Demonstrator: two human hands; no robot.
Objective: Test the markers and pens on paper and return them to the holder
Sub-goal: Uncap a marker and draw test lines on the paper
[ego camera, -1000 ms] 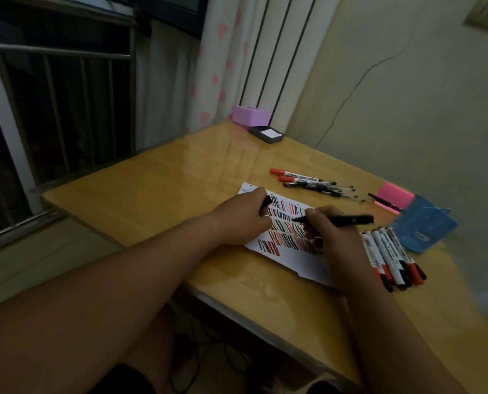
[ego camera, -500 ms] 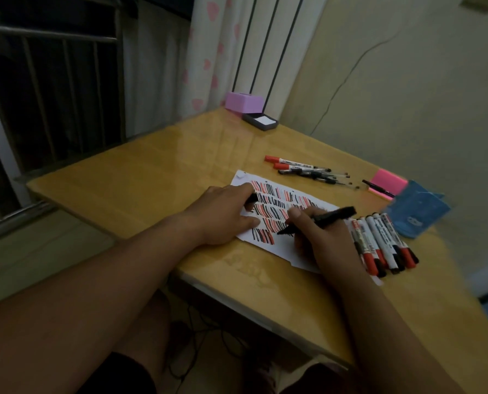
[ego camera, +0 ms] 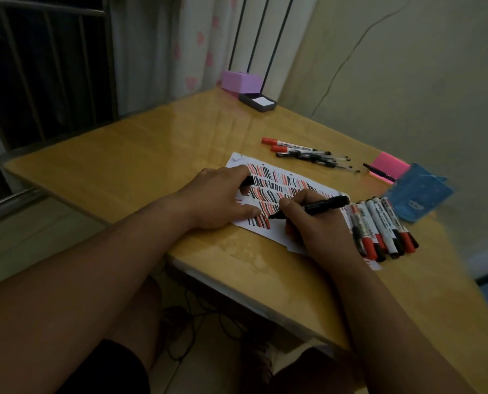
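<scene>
Head view: the right hand point(ego camera: 316, 231) grips the black marker point(ego camera: 322, 206) in a writing hold. A second ago the barrel sat nearly level, with its tip over the middle rows of the paper point(ego camera: 279, 240). Now the tip has dropped to the end of the lowest row of red and black strokes, close to the paper's near edge. I judge that this marker's test stroke is being drawn or has just ended, so capping it comes next.

The left hand point(ego camera: 220, 200) has stayed on the paper's left part, pressing it down. Its curled fingers pinch a black cap point(ego camera: 247, 182), probably this marker's own.

The marker's long axis runs diagonally over the paper's right half at a shallow tilt. The tip points left and toward the person and touches the sheet. The back end rises to the right, toward the blue holder point(ego camera: 419, 197), which stands well right of the paper.

A row of capped markers point(ego camera: 379, 228) lies at the paper's right edge, between the sheet and the holder. A few more pens point(ego camera: 308, 156) lie just beyond the far edge. None of these is back in the holder yet, so much of the task remains.
</scene>
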